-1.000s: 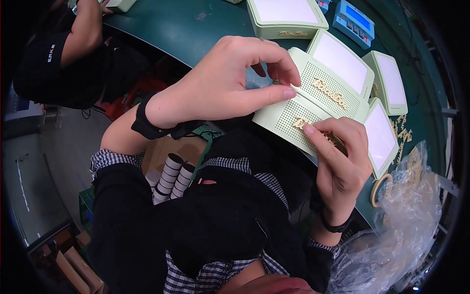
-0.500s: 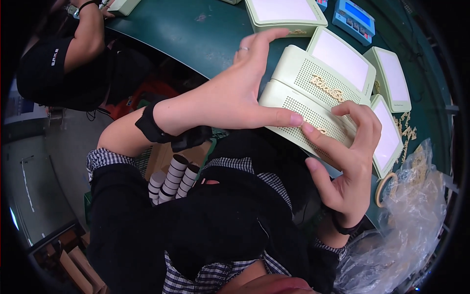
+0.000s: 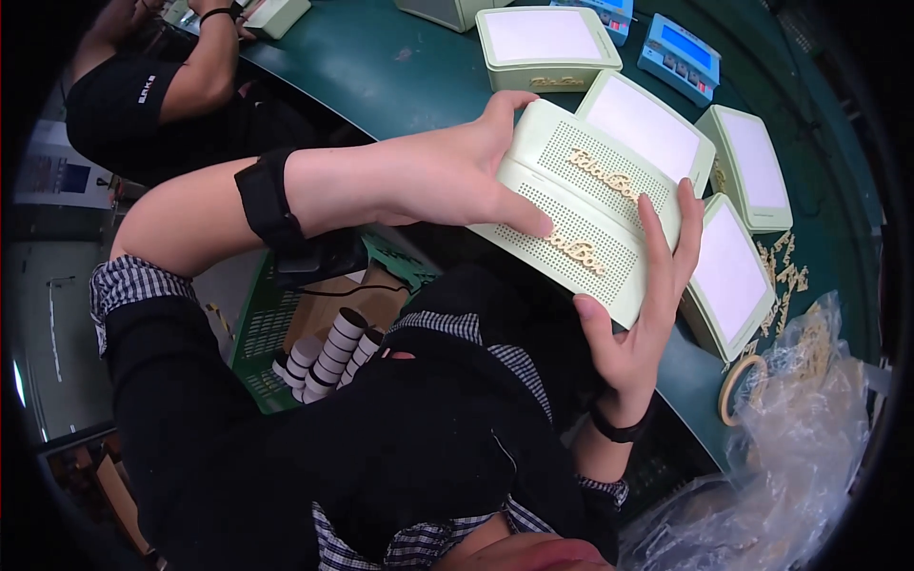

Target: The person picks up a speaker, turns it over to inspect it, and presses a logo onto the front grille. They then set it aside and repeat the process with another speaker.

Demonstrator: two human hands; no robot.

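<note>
Two pale green boxes with perforated fronts lie against each other, tilted toward me: a near box point(image 3: 612, 290) and a far box point(image 3: 562, 143). Each front carries a piece of gold script lettering, the near one being the near lettering point(image 3: 583, 255). My left hand point(image 3: 447, 181) grips the boxes' left end. Its thumb presses on the near front beside the lettering, while its other fingers go over the far corner, partly hidden. My right hand point(image 3: 640, 328) clasps the right end, thumb at the near edge and fingers spread along the far right side.
Around the held boxes stand similar boxes with white panels point(image 3: 728, 276). Blue devices with screens point(image 3: 681, 59) sit behind. At right are loose gold letter pieces point(image 3: 781, 271), a tape roll point(image 3: 739, 390) and a clear plastic bag point(image 3: 800, 428). A green crate point(image 3: 249, 328) holds striped cylinders point(image 3: 335, 354). A co-worker point(image 3: 195, 90) sits at left.
The two boxes have moved left and tipped so their fronts face me more. My left thumb slid left along the near front; my right fingers moved off the front to the right side.
</note>
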